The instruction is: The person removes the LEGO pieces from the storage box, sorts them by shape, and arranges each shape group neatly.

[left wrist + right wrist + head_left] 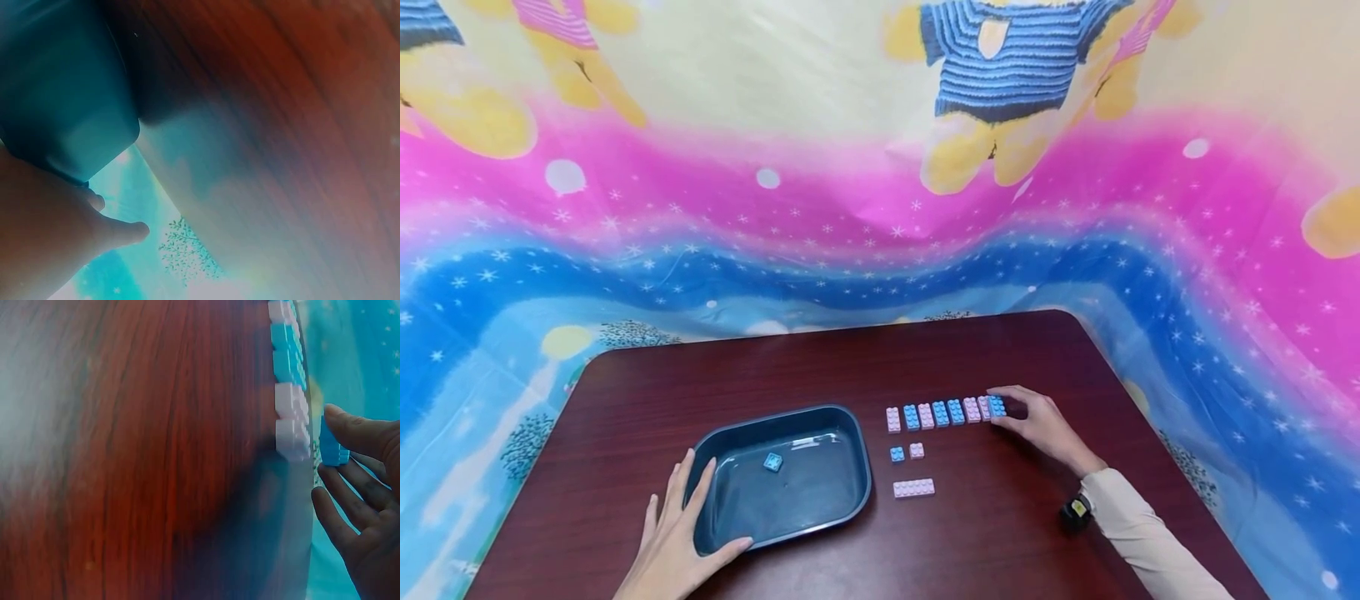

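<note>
My right hand is at the right end of a row of toy building bricks. It pinches a blue building brick between thumb and fingers, slightly apart from the last pink brick in the right wrist view. The row alternates unevenly between pink and blue bricks, such as this blue brick. On the other side, my left hand rests with spread fingers on the left rim of a dark grey-blue tray, its thumb along the front rim. One small blue brick lies inside the tray.
Below the row sit a small blue brick and a small pink brick. Nearer me lies a long pink brick. The dark red-brown table has a patterned cloth hanging behind and around it.
</note>
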`<action>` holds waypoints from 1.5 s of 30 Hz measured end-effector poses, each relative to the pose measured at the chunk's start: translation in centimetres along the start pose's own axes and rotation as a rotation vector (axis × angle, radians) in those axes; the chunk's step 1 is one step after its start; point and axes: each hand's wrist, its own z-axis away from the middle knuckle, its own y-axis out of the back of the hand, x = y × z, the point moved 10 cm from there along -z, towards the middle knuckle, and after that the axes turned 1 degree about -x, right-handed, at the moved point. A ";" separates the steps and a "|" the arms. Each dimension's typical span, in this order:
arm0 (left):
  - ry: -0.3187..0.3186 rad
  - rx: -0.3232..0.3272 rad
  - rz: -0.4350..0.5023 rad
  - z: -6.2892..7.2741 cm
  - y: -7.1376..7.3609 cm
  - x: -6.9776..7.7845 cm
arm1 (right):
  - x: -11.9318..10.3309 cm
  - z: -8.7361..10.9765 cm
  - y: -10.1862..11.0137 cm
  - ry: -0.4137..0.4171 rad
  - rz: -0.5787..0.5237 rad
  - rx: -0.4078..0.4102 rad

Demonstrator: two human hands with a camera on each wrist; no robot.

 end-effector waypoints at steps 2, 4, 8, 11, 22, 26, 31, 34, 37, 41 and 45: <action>0.002 -0.002 -0.010 0.0 0.0 0.0 | 0.4 0.0 0.2 0.000 -0.003 0.001; 0.007 -0.007 -0.011 0.1 0.0 -0.1 | 0.9 0.0 0.3 -0.008 -0.001 0.003; 0.017 -0.017 -0.013 0.0 -0.1 -0.1 | 1.8 -0.2 0.4 -0.040 -0.009 -0.014; 0.028 -0.033 0.002 -0.1 -0.3 -0.2 | 2.2 -0.3 0.3 -0.044 -0.011 -0.020; 0.012 0.001 0.007 0.0 0.0 0.0 | 3.4 -1.0 -0.2 -0.037 0.040 -0.010; 0.013 -0.003 0.019 0.0 -0.1 -0.2 | 3.5 -1.0 -0.3 -0.046 0.046 -0.023; 0.016 -0.001 0.015 -0.1 -0.1 -0.2 | 3.3 -1.1 -0.3 -0.041 0.052 -0.026; 0.013 0.006 0.009 0.0 0.0 -0.1 | 3.2 -1.1 -0.3 -0.037 0.046 -0.026; 0.012 0.014 0.007 0.1 0.0 -0.1 | 3.1 -1.1 -0.3 -0.033 0.032 -0.034; 0.009 0.021 0.009 0.1 0.0 0.0 | 3.2 -1.1 -0.2 -0.043 0.015 -0.051; 0.011 0.018 0.016 0.1 0.2 0.0 | 3.3 -1.0 0.2 -0.065 0.003 -0.057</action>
